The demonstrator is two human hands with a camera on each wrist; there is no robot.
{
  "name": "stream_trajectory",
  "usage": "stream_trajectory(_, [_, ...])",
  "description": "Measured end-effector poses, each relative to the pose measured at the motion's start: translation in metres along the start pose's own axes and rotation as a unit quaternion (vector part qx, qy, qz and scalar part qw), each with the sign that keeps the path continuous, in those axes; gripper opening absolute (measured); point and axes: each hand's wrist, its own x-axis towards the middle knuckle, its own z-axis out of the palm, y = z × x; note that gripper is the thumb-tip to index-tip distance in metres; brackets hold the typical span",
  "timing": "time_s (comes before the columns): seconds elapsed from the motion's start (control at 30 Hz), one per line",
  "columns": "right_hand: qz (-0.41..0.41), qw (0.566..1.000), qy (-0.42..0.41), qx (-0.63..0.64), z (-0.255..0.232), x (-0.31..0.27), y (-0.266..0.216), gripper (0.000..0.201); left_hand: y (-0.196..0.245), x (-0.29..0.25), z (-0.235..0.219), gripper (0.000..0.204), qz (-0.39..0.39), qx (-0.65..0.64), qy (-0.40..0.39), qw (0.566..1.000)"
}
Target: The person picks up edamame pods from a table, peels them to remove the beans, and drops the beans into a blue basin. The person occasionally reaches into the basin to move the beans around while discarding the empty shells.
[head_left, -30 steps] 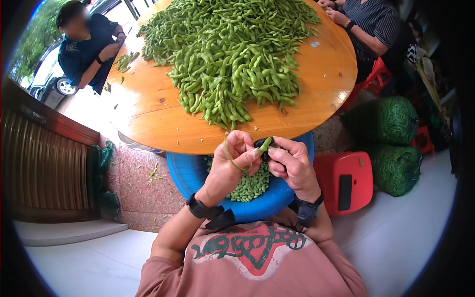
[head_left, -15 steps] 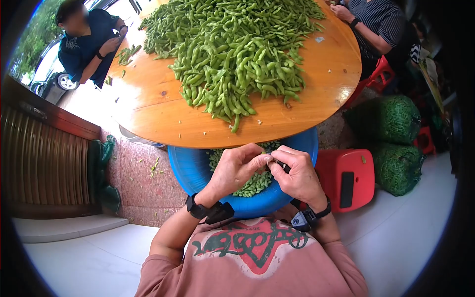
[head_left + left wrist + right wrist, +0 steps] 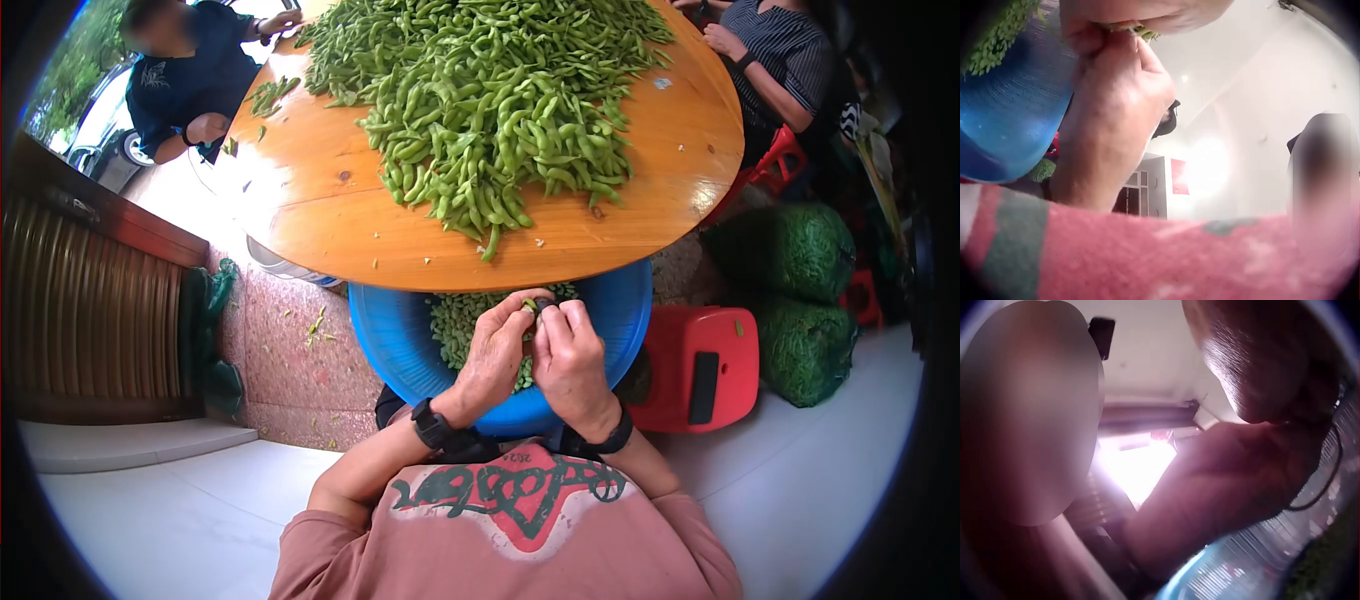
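Pinching a green pod (image 3: 529, 305) between closely curled fingers, our left hand (image 3: 494, 350) and right hand (image 3: 570, 358) meet above the blue basin (image 3: 388, 335). The pod lies between them, near both, its long axis too covered to tell.

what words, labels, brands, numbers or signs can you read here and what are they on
None reads for certain.
Pink shirt: large dark script, too stylised and distorted to read.
Same shirt: small figures above the script, too small to read.
Dark shirt, upper left: pale print, too blurred to read.
Red panel, left wrist view: no lettering discernible.
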Motion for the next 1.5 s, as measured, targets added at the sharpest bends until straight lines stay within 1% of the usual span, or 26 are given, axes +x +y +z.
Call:
stream_trajectory(0.03, [0.004, 0.999, -0.01, -0.031, 0.002, -0.002, -0.003, 0.013, -0.002, 0.0, -0.001, 0.022, 0.048, 0.055, -0.01, 0.997])
stream_trajectory(0.1, [-0.017, 0.999, -0.004, -0.045, 0.006, -0.004, -0.001, 0.016, 0.003, -0.002, 0.005, 0.017, 0.038, 0.089, 0.0, 0.995])
stream_trajectory(0.17, [-0.044, 0.997, 0.058, -0.021, 0.004, 0.001, 0.004, 0.018, -0.001, 0.0, 0.014, 0.016, 0.047, -0.022, 0.046, 0.998])
stream_trajectory(0.23, [-0.026, 0.997, 0.062, 0.023, -0.005, 0.006, 0.007, 0.015, -0.005, 0.003, 0.01, 0.014, 0.038, -0.044, 0.022, 0.998])
stream_trajectory(0.3, [0.074, 0.988, 0.022, 0.131, -0.016, 0.01, 0.004, 0.012, -0.003, 0.006, 0.011, 0.012, -0.069, -0.322, -0.016, 0.944])
stream_trajectory(0.37, [0.049, 0.99, 0.033, 0.13, -0.011, 0.007, 0.02, 0.009, -0.008, 0.008, 0.007, 0.015, -0.054, -0.305, -0.043, 0.95])
stream_trajectory(0.43, [0.166, 0.947, -0.002, 0.276, -0.008, 0.005, 0.032, 0.011, -0.01, 0.008, 0.004, 0.017, -0.039, -0.286, -0.07, 0.955])
stream_trajectory(0.47, [0.165, 0.947, -0.001, 0.276, -0.014, 0.006, 0.033, 0.011, -0.006, 0.006, 0.004, 0.019, -0.052, -0.26, -0.07, 0.962])
stream_trajectory(0.53, [0.274, 0.862, -0.023, 0.427, -0.036, 0.009, 0.028, 0.013, -0.002, 0.003, -0.001, 0.022, -0.064, -0.232, -0.07, 0.968])
stream_trajectory(0.57, [0.323, 0.806, -0.035, 0.496, -0.049, 0.011, 0.026, 0.014, 0.0, -0.001, -0.006, 0.022, -0.029, -0.052, -0.074, 0.995])
stream_trajectory(0.6, [0.321, 0.831, -0.016, 0.454, -0.065, 0.011, 0.025, 0.013, 0.002, -0.003, -0.012, 0.023, 0.008, 0.13, -0.075, 0.989])
stream_trajectory(0.63, [0.32, 0.854, 0.004, 0.41, -0.084, 0.008, 0.028, 0.012, 0.009, -0.004, -0.019, 0.023, 0.011, 0.133, -0.073, 0.988])
stream_trajectory(0.67, [0.307, 0.892, -0.021, 0.331, -0.107, 0.003, 0.036, 0.011, 0.018, -0.005, -0.026, 0.022, 0.11, 0.296, -0.119, 0.941])
stream_trajectory(0.7, [0.293, 0.923, -0.046, 0.247, -0.129, -0.002, 0.047, 0.01, 0.028, -0.006, -0.03, 0.02, 0.204, 0.447, -0.16, 0.856])
stream_trajectory(0.73, [0.246, 0.965, -0.058, 0.072, -0.143, -0.007, 0.056, 0.008, 0.043, -0.006, -0.027, 0.019, 0.257, 0.479, -0.089, 0.835])
stream_trajectory(0.77, [0.191, 0.974, -0.066, -0.107, -0.153, -0.011, 0.063, 0.007, 0.048, -0.002, -0.028, 0.019, 0.299, 0.522, 0.007, 0.798])
stream_trajectory(0.83, [0.187, 0.969, -0.054, -0.15, -0.158, -0.022, 0.078, 0.007, 0.069, 0.012, -0.022, 0.016, 0.321, 0.566, 0.144, 0.746])
stream_trajectory(0.9, [0.18, 0.963, -0.041, -0.194, -0.155, -0.019, 0.08, 0.007, 0.07, 0.033, -0.03, 0.015, 0.29, 0.613, 0.159, 0.717])
stream_trajectory(0.93, [0.19, 0.971, -0.035, -0.144, -0.147, -0.014, 0.072, 0.006, 0.068, 0.04, -0.034, 0.014, 0.254, 0.66, 0.17, 0.686])
stream_trajectory(0.97, [0.199, 0.975, -0.028, -0.093, -0.139, -0.009, 0.065, 0.005, 0.065, 0.042, -0.033, 0.014, 0.256, 0.66, 0.172, 0.685])
stream_trajectory(1.1, [0.151, 0.988, -0.01, 0.024, -0.091, 0.011, 0.042, 0.006, 0.053, 0.034, -0.03, 0.013, 0.314, 0.624, 0.164, 0.697])
stream_trajectory(1.2, [0.215, 0.957, -0.06, 0.186, -0.059, 0.024, 0.03, 0.012, 0.056, 0.031, -0.032, 0.015, 0.385, 0.57, 0.175, 0.704])
stream_trajectory(1.27, [0.255, 0.9, -0.072, 0.346, -0.045, 0.037, 0.014, 0.018, 0.063, 0.021, -0.03, 0.015, 0.274, 0.422, 0.112, 0.857])
stream_trajectory(1.3, [0.257, 0.9, -0.072, 0.345, -0.042, 0.039, 0.01, 0.018, 0.064, 0.016, -0.028, 0.015, 0.272, 0.422, 0.11, 0.858])
stream_trajectory(1.37, [0.266, 0.836, -0.107, 0.468, -0.039, 0.043, 0.006, 0.019, 0.064, 0.01, -0.025, 0.014, 0.093, 0.183, -0.004, 0.979])
stream_trajectory(1.5, [0.281, 0.805, -0.133, 0.505, -0.041, 0.042, 0.004, 0.02, 0.055, 0.006, -0.022, 0.012, 0.065, 0.117, -0.017, 0.991])
